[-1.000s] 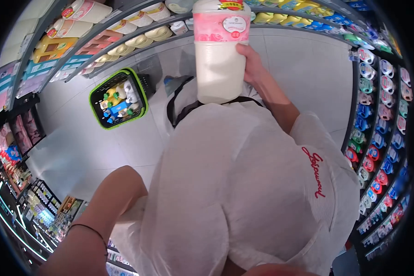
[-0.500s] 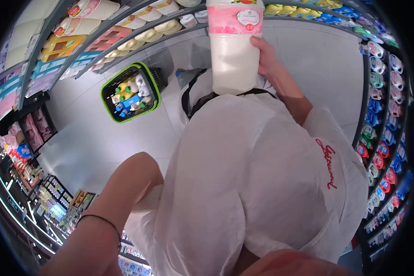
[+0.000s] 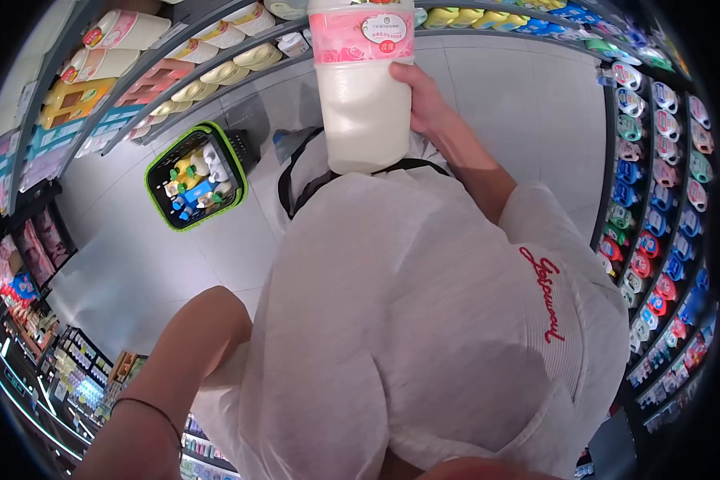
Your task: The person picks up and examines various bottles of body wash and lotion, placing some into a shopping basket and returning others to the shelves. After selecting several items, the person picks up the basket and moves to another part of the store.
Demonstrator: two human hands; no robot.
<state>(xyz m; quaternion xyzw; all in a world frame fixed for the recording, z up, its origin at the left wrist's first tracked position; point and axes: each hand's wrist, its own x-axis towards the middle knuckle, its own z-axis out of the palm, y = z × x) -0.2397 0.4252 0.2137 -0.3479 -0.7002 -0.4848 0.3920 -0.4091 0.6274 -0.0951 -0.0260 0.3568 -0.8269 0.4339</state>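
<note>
- The right hand [image 3: 424, 100] held a big, milky-white plastic bottle with a pink label band near its top [image 3: 364, 112]. The fingers were wrapped around the bottle's right side, with the thumb lying on the front just below the label, so the grip was closed on it.
- The bottle stood upright in the air in front of the person's chest, above the white shirt with red lettering [image 3: 424, 304]. It touched no shelf and was well apart from the basket.
- The left hand was out of the picture. Only the bare left arm [image 3: 184, 360] with a thin black bracelet [image 3: 148, 408] showed at the lower left, so I cannot tell how its fingers were.
- A black shopping basket with a bright green rim [image 3: 180, 144] stood on the pale tiled floor [image 3: 520, 104], to the left of the person. Several small bottles and packs already lay in it, some yellow, blue and white.
- Shelves with cream, pink and yellow containers [image 3: 176, 80] ran along the left side of the aisle. Shelves with colourful round packs [image 3: 656, 160] ran along the right side.
- As a judgement: picking up the bottle seemed done, because it was off the shelves and firmly in the hand. Putting it down anywhere was not yet done, and the basket was not full.
</note>
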